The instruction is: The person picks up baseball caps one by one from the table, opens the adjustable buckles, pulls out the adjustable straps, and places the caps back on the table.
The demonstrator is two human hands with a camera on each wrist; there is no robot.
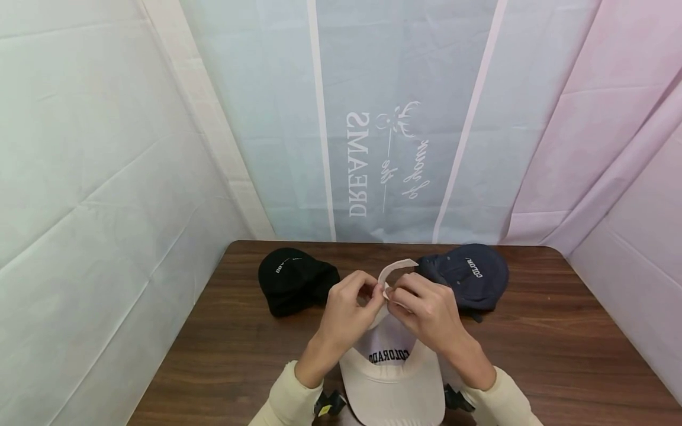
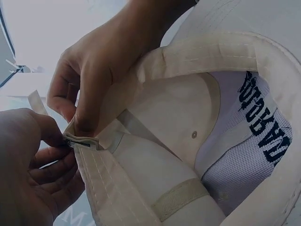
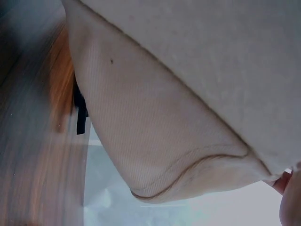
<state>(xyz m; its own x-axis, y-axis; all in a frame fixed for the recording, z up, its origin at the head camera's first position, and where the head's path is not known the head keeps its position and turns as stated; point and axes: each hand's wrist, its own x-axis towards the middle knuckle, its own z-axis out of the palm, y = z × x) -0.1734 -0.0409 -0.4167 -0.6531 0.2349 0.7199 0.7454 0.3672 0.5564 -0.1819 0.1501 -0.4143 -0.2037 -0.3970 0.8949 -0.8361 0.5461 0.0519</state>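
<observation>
A cream baseball cap (image 1: 391, 393) has its brim toward me and its inside showing, with dark COLORADO stitching (image 1: 389, 355) seen from behind. My left hand (image 1: 346, 310) pinches the back strap beside a small metal buckle (image 2: 81, 143). From the other side, my right hand (image 1: 428, 310) pinches the same strap at the buckle, fingertips close to the left ones. The strap's loose end (image 1: 398, 266) curves up beyond the fingers. In the right wrist view the cap's outer panel (image 3: 136, 103) fills most of the picture and hides nearly all of the hand.
A black cap (image 1: 293, 281) lies at the back left of the brown wooden table (image 1: 229, 355). A navy cap (image 1: 471, 278) is at the back right, just past my right hand. Fabric curtains (image 1: 277, 118) surround the table. Dark wrist devices (image 1: 330, 404) flank the brim.
</observation>
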